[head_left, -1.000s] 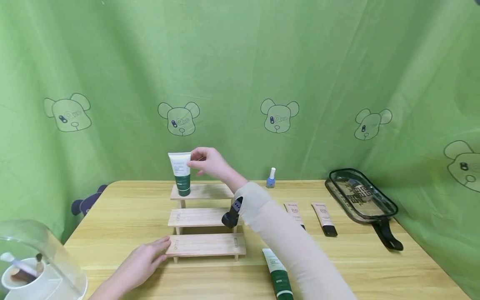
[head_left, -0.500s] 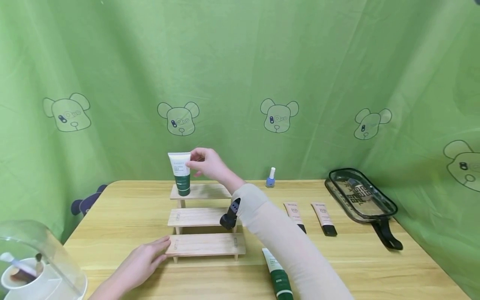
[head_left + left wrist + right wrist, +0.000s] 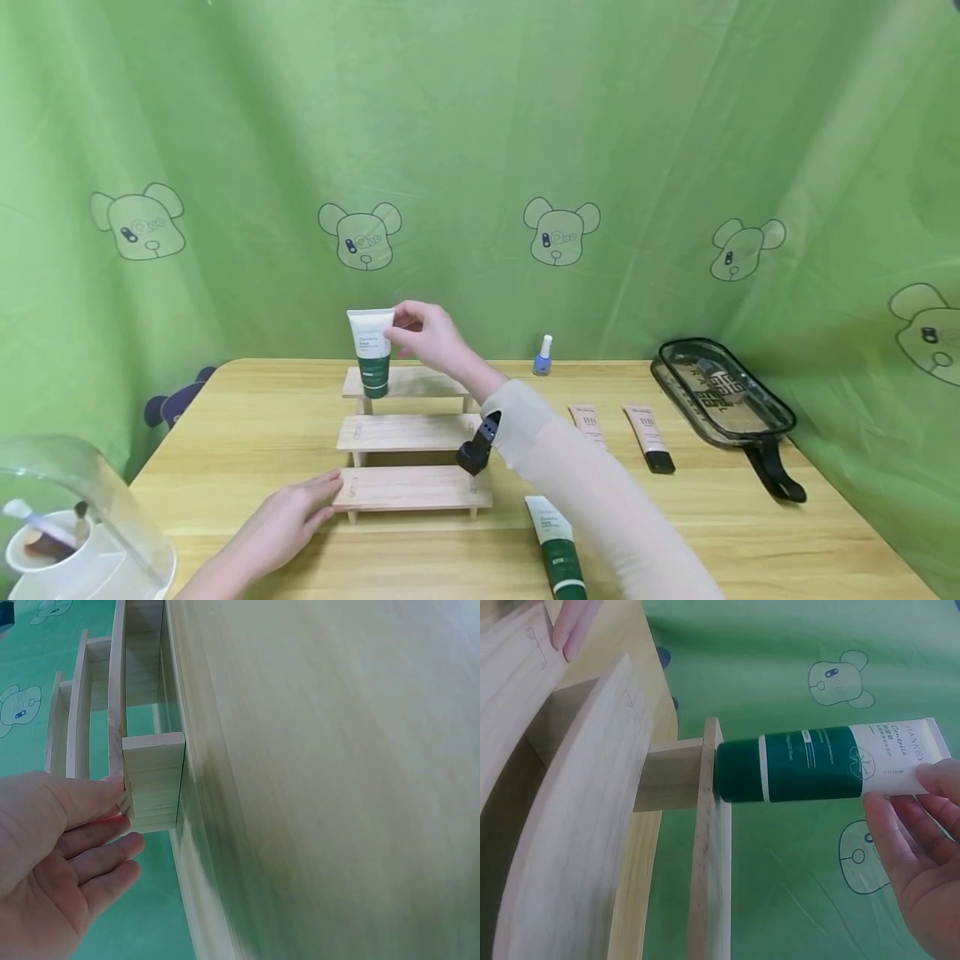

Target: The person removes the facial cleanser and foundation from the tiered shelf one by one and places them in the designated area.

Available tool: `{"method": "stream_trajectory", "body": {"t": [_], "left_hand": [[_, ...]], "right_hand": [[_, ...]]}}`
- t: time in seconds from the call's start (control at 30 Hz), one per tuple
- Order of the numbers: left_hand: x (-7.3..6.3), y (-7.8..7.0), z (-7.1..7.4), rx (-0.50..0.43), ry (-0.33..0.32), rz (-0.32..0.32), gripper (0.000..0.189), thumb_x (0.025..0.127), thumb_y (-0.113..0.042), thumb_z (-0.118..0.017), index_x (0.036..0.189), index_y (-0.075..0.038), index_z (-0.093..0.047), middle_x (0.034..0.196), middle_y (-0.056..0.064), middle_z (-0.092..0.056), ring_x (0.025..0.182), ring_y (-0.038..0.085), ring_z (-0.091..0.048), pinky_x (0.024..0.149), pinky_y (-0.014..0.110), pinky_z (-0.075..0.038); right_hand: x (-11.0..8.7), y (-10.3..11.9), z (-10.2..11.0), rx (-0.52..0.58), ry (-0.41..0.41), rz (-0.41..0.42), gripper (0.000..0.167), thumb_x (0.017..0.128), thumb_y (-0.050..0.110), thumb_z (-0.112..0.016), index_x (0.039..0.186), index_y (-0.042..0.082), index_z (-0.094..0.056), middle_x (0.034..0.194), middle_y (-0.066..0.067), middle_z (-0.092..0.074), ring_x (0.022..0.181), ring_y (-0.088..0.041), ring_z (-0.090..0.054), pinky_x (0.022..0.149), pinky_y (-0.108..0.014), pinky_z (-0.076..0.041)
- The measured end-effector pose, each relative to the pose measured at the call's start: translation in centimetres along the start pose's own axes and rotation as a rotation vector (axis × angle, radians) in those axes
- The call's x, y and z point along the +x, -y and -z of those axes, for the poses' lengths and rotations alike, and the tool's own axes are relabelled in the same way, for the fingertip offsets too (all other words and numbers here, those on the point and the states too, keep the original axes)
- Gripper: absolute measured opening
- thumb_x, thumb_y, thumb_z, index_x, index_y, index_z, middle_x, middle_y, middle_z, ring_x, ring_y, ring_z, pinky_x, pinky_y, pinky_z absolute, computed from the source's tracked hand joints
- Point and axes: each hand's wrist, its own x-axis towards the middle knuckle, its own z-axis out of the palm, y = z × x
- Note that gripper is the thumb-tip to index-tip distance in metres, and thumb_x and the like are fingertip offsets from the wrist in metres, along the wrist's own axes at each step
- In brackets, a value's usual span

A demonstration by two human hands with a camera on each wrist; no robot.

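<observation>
A white-and-green cream tube (image 3: 372, 354) stands cap down at the left end of the top step of a three-tier wooden display rack (image 3: 408, 487). My right hand (image 3: 429, 335) pinches this tube near its flat white end, thumb on the front. In the right wrist view, the green cap of the cream tube (image 3: 810, 766) meets the top plank. At the rack's lower left, my left hand (image 3: 288, 521) holds the end of the bottom plank. The left wrist view shows the thumb of the left hand (image 3: 56, 847) and a finger pinching that plank end (image 3: 118, 750), other fingers loosely bent.
A second green-and-white tube (image 3: 557, 550) lies by my right sleeve. Two pink BB cream tubes (image 3: 649, 437), a blue nail polish bottle (image 3: 542, 358) and a clear black-trimmed pouch (image 3: 723, 392) are on the right. A clear-domed brush holder (image 3: 82, 533) stands front left.
The cream tube and my right hand have shifted slightly right and toward me along the top step. The left hand keeps its hold on the bottom plank.
</observation>
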Motion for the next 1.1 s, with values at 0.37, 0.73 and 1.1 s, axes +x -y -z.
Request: {"method": "stream_trajectory", "body": {"t": [0.37, 0.73, 1.1], "left_hand": [[0.1, -0.1, 0.1, -0.005, 0.013, 0.016, 0.035, 0.082, -0.005, -0.065, 0.115, 0.005, -0.06, 0.122, 0.018, -0.056, 0.107, 0.033, -0.056, 0.09, 0.046, -0.045], [0.1, -0.2, 0.1, -0.008, 0.016, 0.017, 0.035, 0.083, -0.006, -0.065, 0.116, 0.006, -0.06, 0.122, 0.018, -0.056, 0.107, 0.033, -0.056, 0.09, 0.046, -0.045], [0.1, -0.1, -0.1, -0.006, 0.001, 0.005, 0.035, 0.082, -0.005, -0.066, 0.115, 0.006, -0.06, 0.121, 0.018, -0.056, 0.106, 0.033, -0.056, 0.09, 0.046, -0.045]], "right_hand": [[-3.2, -0.5, 3.2, 0.041, -0.027, 0.022, 0.016, 0.086, 0.002, -0.062, 0.1, -0.005, -0.059, 0.092, -0.015, -0.061, 0.086, -0.035, -0.059, 0.066, -0.032, -0.057], [-7.3, -2.5, 7.1, 0.014, -0.09, -0.027, 0.019, 0.086, 0.006, -0.063, 0.1, -0.005, -0.059, 0.09, -0.015, -0.062, 0.083, -0.028, -0.061, 0.067, -0.035, -0.057], [-11.5, -5.2, 10.6, 0.035, -0.166, -0.046, 0.019, 0.086, 0.003, -0.061, 0.099, -0.01, -0.055, 0.089, -0.015, -0.061, 0.08, -0.026, -0.06, 0.069, -0.037, -0.057]]}}
